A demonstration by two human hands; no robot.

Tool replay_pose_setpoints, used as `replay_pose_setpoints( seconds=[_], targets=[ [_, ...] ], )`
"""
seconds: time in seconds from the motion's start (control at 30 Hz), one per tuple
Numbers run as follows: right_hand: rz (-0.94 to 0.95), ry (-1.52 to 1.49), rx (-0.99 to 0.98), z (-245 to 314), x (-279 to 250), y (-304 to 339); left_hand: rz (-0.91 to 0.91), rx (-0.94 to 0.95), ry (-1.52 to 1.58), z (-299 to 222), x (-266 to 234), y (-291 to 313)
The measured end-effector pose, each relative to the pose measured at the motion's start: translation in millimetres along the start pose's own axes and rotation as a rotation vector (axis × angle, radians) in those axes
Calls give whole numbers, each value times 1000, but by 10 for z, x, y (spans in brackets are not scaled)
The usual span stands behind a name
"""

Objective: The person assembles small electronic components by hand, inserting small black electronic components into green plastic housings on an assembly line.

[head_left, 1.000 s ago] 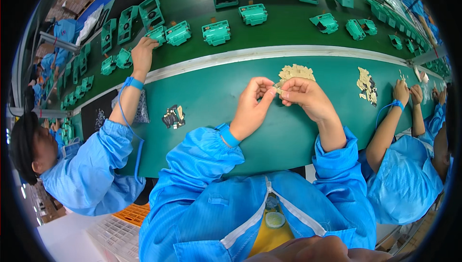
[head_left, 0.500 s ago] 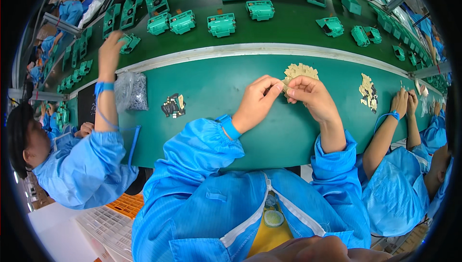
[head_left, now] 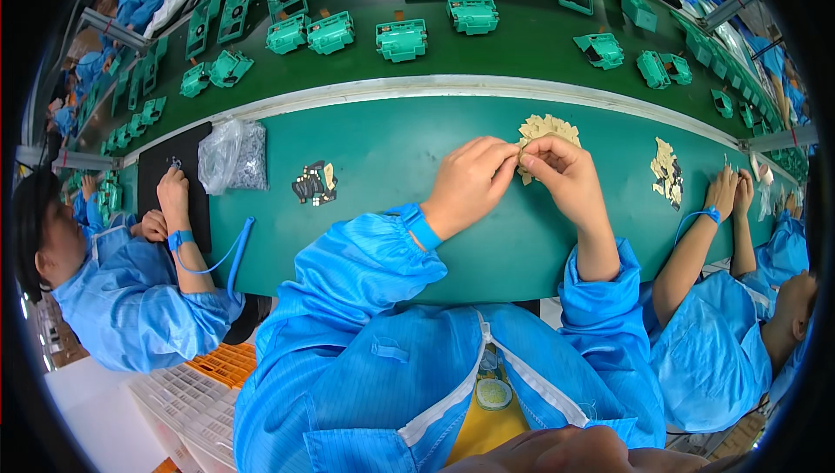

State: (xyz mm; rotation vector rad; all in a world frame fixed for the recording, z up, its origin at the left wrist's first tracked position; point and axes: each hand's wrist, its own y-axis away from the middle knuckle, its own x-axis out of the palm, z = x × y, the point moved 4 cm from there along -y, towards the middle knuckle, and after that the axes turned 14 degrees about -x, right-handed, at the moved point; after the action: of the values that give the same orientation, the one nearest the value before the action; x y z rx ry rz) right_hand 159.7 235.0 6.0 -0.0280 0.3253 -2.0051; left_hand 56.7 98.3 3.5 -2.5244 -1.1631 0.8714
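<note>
My left hand (head_left: 470,184) and my right hand (head_left: 567,176) meet fingertip to fingertip above the green tabletop (head_left: 391,147). Both are closed in a pinch; what sits between the fingers is too small and covered to make out. Right behind them lies a heap of small cream-coloured pieces (head_left: 550,128), partly hidden by my right hand. To the left of my hands is a small pile of black pieces (head_left: 311,184) with a few cream ones among them. A blue band (head_left: 421,228) circles my left wrist.
Beyond a pale rail (head_left: 417,88), a dark green belt carries several teal housings (head_left: 401,41). A clear bag of small parts (head_left: 250,158) lies left, near a co-worker's hand (head_left: 173,193) over a black mat (head_left: 196,216). Another cream-and-black pile (head_left: 667,173) lies right, beside another co-worker's hands (head_left: 729,193).
My hands stay together, with the fingertips shifted slightly right. The left co-worker's hand has drawn back from the belt to the black mat; two teal housings now show where it was.
</note>
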Motion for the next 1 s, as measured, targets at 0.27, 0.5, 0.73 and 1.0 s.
replay_pose_setpoints(
  seconds=[0.27,0.5,0.73,1.0],
  targets=[
    [108,507,-300,188,3,-24,45,74,-166,0,53,-15],
    [150,525,-287,208,-25,-7,62,104,-231,-18,103,0],
    [167,486,-186,149,-77,-3,64,86,-204,-10,136,-3],
    [127,206,22,29,-230,20,69,-26,-94,7,152,-21]
  ],
)
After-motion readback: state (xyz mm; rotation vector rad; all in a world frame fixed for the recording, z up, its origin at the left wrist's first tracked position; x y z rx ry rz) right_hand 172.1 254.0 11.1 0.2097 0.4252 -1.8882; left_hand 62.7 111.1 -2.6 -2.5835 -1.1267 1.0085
